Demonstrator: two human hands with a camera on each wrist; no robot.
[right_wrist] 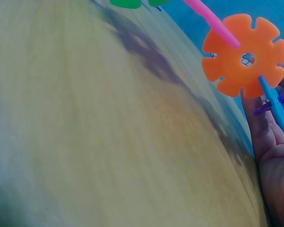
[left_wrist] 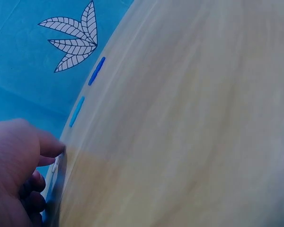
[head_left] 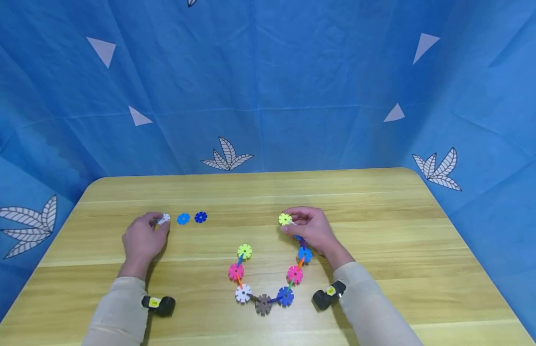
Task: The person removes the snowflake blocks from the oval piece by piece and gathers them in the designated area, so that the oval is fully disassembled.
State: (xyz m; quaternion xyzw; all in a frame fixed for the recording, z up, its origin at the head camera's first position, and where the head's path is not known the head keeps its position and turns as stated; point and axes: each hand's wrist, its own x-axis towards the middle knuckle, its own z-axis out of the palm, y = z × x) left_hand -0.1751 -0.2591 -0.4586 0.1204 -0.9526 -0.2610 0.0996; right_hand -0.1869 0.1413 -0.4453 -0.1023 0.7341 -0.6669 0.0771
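- While resting on the counter (head_left: 380, 202), left hand (head_left: 143, 238) pinches a white snowflake disc (head_left: 164, 218) — two blue discs (head_left: 192, 218) just beside.
- Right hand (head_left: 311, 229) — fingers clamped on the disc chain (head_left: 268, 283) at its yellow-green end disc (head_left: 285, 219).

Left wrist view: tabletop (left_wrist: 189, 123) blurred; white disc (left_wrist: 55, 164) showed edge-on only, mostly hidden behind left hand (left_wrist: 14, 175), itself cut off at 8 o'clock; right wrist view: green piece (right_wrist: 128, 3) cut off at 12 o'clock; right hand (right_wrist: 274, 156) cropped at 3 o'clock.
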